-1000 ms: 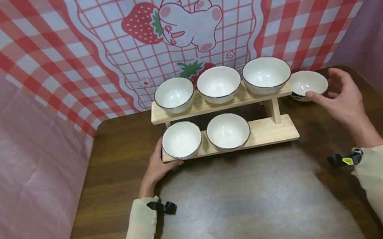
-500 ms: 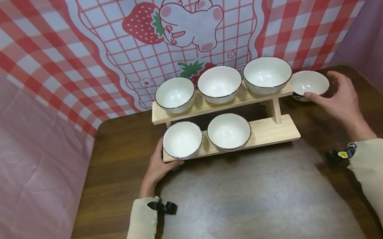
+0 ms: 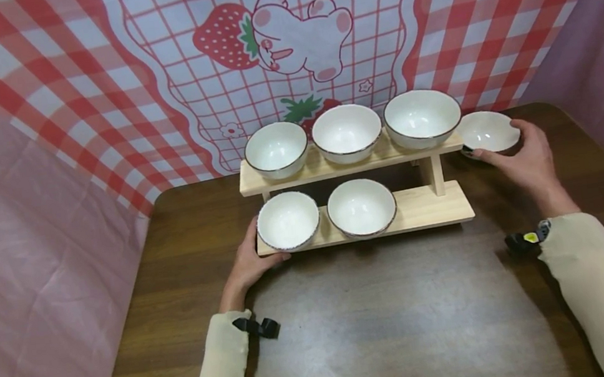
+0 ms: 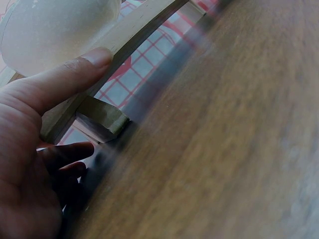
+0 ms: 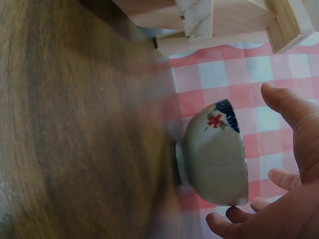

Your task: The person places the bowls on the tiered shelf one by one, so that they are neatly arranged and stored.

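A two-tier wooden rack (image 3: 431, 205) stands on the table. My left hand (image 3: 246, 263) grips the left end of its lower board; in the left wrist view the thumb (image 4: 75, 74) lies along the board's edge, the other fingers below it. Just above that hand sits a white bowl (image 3: 288, 221) on the lower board. At the right, behind the rack's end, a white bowl (image 3: 490, 131) stands upright on the table. My right hand (image 3: 532, 161) spreads around it, thumb at the near side, fingers at the right. A red flower and dark blue patch mark this bowl (image 5: 214, 154) in the right wrist view.
Beside the left bowl, another white bowl (image 3: 361, 207) sits on the lower board. Three more bowls line the upper board (image 3: 372, 160). A red-and-white checked cloth (image 3: 294, 32) hangs behind the brown table (image 3: 342, 328), with pink curtains (image 3: 18, 223) at the sides.
My right hand has moved left and closer around the bowl on the table, its fingers now by the rim. The left hand and the rack look the same.
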